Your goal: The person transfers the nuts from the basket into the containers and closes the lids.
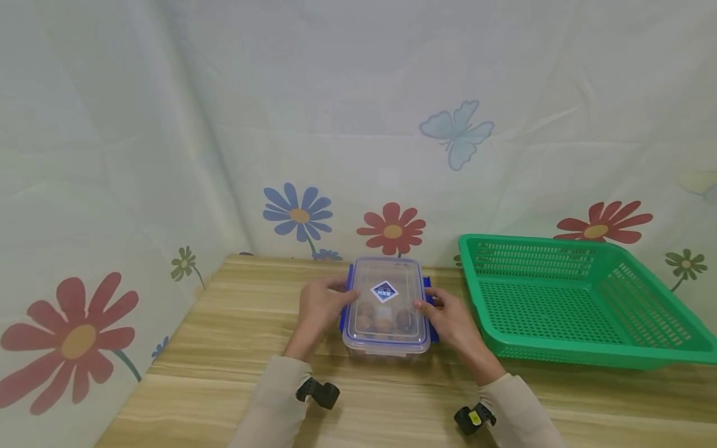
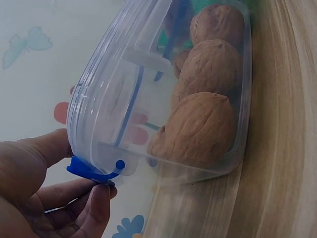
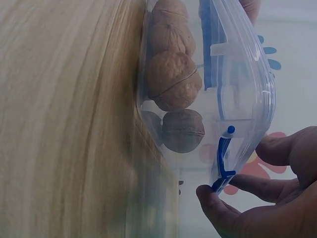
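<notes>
A clear plastic food container (image 1: pixel 386 270) with a blue-edged lid and a diamond-shaped label (image 1: pixel 384 291) rests on the table. Several walnuts (image 2: pixel 208 129) show through its walls. At its left side my left hand (image 1: pixel 322 305) pinches the rim, thumb on the lid's edge and fingers at the blue latch (image 2: pixel 91 170). On the opposite side, my right hand (image 1: pixel 452 318) grips likewise, its thumb at the lid and fingertips against the other blue latch (image 3: pixel 224 156). Both latches stand out from the walls.
A green perforated basket (image 1: pixel 476 298) stands close by on the right, near my right forearm. The wood-grain table (image 1: pixel 235 336) meets a flower-printed curtain (image 1: pixel 347 124) at the back and left. Each wrist wears a small black camera.
</notes>
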### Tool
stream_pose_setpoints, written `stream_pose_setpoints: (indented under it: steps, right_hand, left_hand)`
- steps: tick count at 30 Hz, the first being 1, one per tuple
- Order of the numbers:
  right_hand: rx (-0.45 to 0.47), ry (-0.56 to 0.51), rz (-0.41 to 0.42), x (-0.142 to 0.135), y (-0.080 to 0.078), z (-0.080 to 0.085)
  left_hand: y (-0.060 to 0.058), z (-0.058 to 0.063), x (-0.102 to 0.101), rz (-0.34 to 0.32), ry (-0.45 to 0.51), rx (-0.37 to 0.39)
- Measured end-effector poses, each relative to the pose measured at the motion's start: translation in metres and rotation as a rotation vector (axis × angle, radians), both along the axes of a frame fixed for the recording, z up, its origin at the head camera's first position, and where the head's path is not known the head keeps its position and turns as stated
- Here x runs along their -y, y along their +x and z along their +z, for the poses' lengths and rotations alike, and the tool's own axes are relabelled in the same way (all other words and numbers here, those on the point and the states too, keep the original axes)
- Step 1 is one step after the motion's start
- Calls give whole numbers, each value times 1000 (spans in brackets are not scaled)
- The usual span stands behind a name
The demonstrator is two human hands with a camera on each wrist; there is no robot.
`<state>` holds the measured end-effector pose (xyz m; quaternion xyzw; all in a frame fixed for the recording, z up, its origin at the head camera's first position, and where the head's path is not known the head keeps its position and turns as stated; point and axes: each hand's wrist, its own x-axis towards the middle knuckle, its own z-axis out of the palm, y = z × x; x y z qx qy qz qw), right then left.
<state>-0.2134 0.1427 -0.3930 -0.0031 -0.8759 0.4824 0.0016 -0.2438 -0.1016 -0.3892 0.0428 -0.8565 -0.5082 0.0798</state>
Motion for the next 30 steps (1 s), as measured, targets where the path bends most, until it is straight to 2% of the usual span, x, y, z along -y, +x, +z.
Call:
stream_pose_setpoints:
  steps: [18,30]
  right_hand:
    - [2,5,1,0,-1,0]
    - [-35,16,10,1,0,0]
  left_hand:
    - [1,2,-5,16,-93,-39]
    - [1,1,-3,1,-50,-23]
